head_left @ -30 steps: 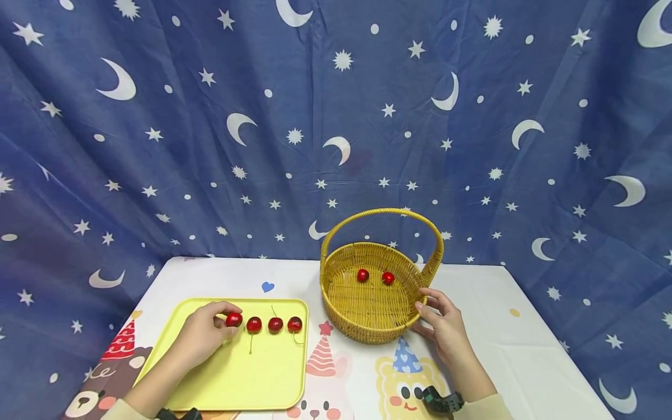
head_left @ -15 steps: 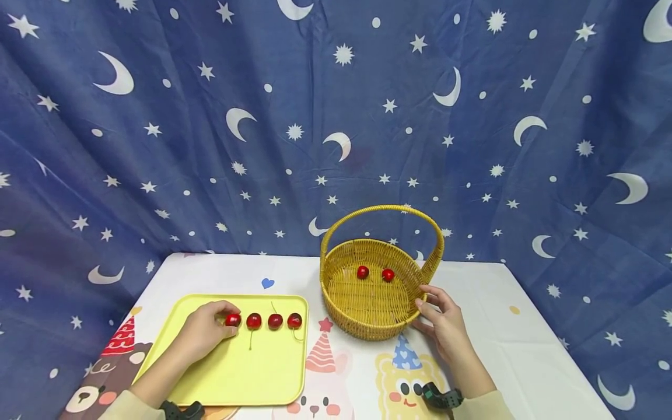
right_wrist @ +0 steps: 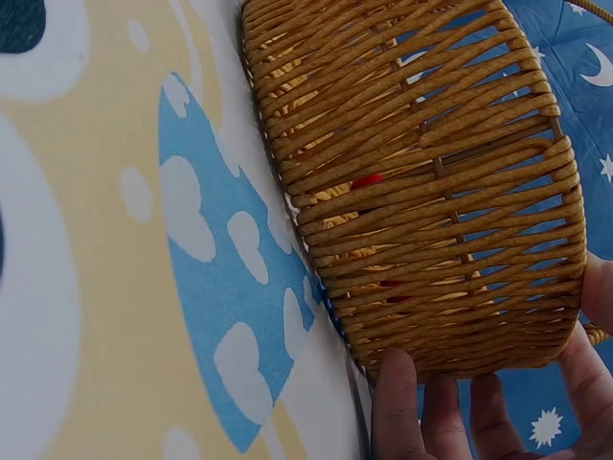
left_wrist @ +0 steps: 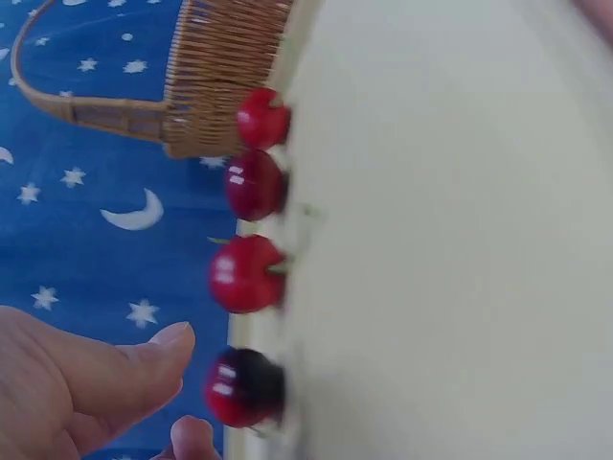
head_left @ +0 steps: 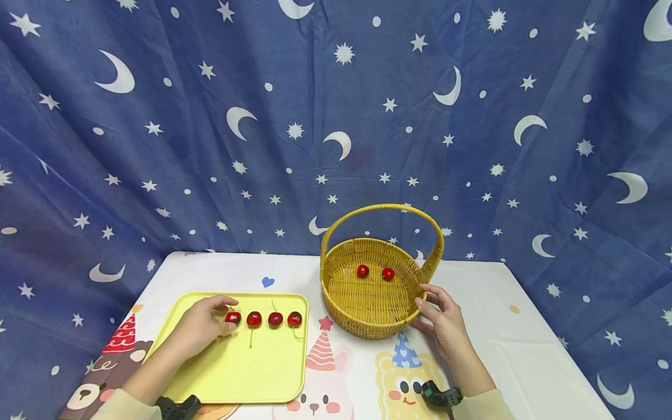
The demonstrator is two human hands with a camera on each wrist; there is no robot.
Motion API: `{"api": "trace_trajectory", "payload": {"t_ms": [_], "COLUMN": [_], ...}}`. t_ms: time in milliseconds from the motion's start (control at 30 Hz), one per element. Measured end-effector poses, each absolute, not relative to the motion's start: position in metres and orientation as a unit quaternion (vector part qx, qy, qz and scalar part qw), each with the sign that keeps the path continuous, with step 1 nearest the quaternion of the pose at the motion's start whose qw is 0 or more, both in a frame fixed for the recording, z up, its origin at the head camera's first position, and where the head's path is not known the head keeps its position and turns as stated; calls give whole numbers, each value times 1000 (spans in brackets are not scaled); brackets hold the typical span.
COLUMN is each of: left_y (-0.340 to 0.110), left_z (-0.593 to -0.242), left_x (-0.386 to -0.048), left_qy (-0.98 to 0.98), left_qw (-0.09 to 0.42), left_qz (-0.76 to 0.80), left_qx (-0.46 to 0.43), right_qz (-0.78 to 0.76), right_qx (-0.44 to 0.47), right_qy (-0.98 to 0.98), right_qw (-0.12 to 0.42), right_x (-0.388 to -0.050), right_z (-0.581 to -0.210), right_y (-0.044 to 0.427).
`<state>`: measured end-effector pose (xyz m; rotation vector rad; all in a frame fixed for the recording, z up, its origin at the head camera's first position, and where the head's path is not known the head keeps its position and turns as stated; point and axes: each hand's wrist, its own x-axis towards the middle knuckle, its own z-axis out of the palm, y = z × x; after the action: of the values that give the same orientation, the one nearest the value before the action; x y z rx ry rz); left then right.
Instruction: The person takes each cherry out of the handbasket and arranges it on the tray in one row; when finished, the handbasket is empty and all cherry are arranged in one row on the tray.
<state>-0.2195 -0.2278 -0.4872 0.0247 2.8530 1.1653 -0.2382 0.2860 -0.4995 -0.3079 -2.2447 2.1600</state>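
Observation:
A row of several red cherries lies along the upper part of the yellow tray (head_left: 252,373). At the leftmost cherry (head_left: 233,318) is the left hand (head_left: 198,328), thumb and fingers parted around it. The left wrist view has that hand (left_wrist: 91,388) just off the nearest cherry (left_wrist: 243,387), a gap between them. Two more cherries (head_left: 363,271) (head_left: 388,274) sit inside the wicker basket (head_left: 367,331). The right hand (head_left: 446,324) holds the basket's right rim; in the right wrist view its fingers (right_wrist: 395,407) lie against the woven wall (right_wrist: 431,211).
The basket's tall handle (head_left: 382,206) arches above it, right of the tray. A white tablecloth (head_left: 525,350) with cartoon prints covers the table. Behind the table's back edge hangs a blue curtain (head_left: 336,116) with moons and stars.
The left hand's thumb and fingers have parted from the leftmost cherry, and the hand has drawn slightly left. The right hand has stayed on the basket.

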Motion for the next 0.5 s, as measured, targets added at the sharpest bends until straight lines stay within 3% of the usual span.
{"api": "trace_trajectory", "payload": {"t_ms": [167, 500], "left_y": [-209, -88], "left_z": [-464, -429], "left_x": [-215, -235], "left_qy": [903, 832], "left_qw": [32, 83], "left_qz": [426, 483], "left_qx": [31, 261], "right_qz": [693, 693], "right_qx": [-100, -99], "right_qy": [-714, -714], "right_qw": [5, 7], "right_x": [-238, -238], "right_z": [-499, -499], "right_y": [285, 286]}}
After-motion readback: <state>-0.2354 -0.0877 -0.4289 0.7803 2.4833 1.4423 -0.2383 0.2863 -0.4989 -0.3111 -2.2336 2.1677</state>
